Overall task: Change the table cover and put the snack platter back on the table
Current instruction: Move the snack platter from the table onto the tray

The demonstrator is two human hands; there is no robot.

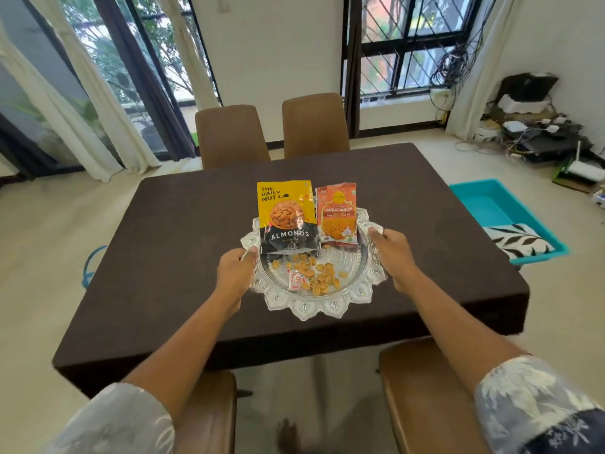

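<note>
1. Both arms stretch forward over the near edge of the desk, patterned sleeves ending at mid-forearm.
2. The left hand (235, 270) grips the left rim of the snack platter (314, 309), thumb on top.
3. The right hand (393, 253) clamps the right rim the same way.
4. The platter sits over the dark brown table cover (163, 240), midway along the near edge; whether it touches the cover, I cannot tell.
5. On it, an almond pouch (288, 217) and an orange packet (339, 214) lean at the far side, with loose nuts (320, 278) and a small sachet (295, 280) in front.
6. The fingers of both hands are hidden under the rim.
7. The cover hides the desk surface entirely.
8. The packet's small print is blurred.
9. The 2 near chairs (425, 388) are cut off by the bottom edge.
</note>
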